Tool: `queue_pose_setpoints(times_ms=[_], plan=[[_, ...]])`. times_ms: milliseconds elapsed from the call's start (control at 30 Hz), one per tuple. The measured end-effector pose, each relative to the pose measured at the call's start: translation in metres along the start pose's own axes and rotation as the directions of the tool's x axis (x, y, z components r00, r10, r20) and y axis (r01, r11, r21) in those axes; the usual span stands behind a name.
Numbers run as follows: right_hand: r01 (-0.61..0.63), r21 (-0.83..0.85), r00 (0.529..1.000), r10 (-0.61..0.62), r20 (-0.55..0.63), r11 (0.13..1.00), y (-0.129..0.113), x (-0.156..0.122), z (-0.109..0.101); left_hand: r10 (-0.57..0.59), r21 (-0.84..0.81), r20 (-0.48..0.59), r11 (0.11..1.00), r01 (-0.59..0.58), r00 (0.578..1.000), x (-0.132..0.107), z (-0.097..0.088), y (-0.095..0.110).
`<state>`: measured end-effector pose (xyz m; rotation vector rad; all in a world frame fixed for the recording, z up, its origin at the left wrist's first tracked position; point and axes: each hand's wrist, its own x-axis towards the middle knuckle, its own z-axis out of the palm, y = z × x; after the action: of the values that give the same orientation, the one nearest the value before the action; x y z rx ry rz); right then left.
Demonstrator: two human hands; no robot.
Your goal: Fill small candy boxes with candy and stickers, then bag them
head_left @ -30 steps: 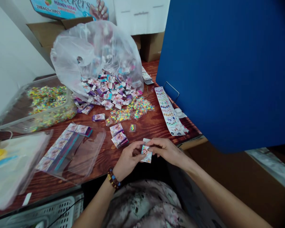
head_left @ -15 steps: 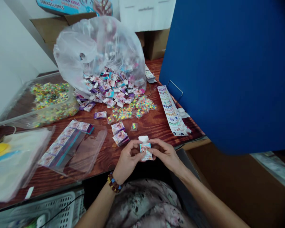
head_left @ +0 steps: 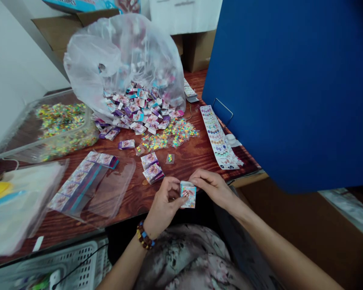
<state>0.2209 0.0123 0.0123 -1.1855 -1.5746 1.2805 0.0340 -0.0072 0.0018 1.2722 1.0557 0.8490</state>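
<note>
A small light-blue and white printed cardboard box is upright over the table's front edge. My left hand pinches it from the left, thumb on its front. My right hand has its fingertips at the box's top right corner, by the top flap, which now lies down over the opening. Just beyond are two short stacks of similar boxes and a single clear sachet of yellow and green pieces. What is inside the held box is hidden.
A large clear plastic bag spills many small boxes behind a heap of sachets. At left are a clear tub and a zip bag with boxes. Sticker strips lie right, beside a big blue panel.
The box's white top flap, standing up before, is now folded down. My right hand has shifted from the box's front side to its top right corner.
</note>
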Motion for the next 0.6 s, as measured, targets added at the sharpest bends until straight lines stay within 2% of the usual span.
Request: queue_pose_setpoints(times_ms=[133,233,400,600], plan=[[-0.175,0.135,0.977,0.154,0.150,0.975,-0.006,0.007,-0.006,-0.025,-0.020,0.017,0.999,0.026,1.000,-0.002,-0.002,0.000],[-0.253,0.157,0.956,0.221,0.194,0.955,-0.010,0.009,-0.009,-0.023,-0.027,0.054,0.999,0.024,0.998,-0.002,-0.005,-0.002],[-0.321,0.125,0.940,0.301,0.159,0.939,-0.012,0.008,-0.007,-0.032,-0.024,0.083,0.999,0.035,0.996,-0.004,-0.005,-0.005],[-0.318,0.067,0.944,0.310,0.111,0.946,-0.012,0.006,-0.003,-0.047,-0.011,0.093,0.999,0.048,0.995,-0.003,-0.005,-0.008]])
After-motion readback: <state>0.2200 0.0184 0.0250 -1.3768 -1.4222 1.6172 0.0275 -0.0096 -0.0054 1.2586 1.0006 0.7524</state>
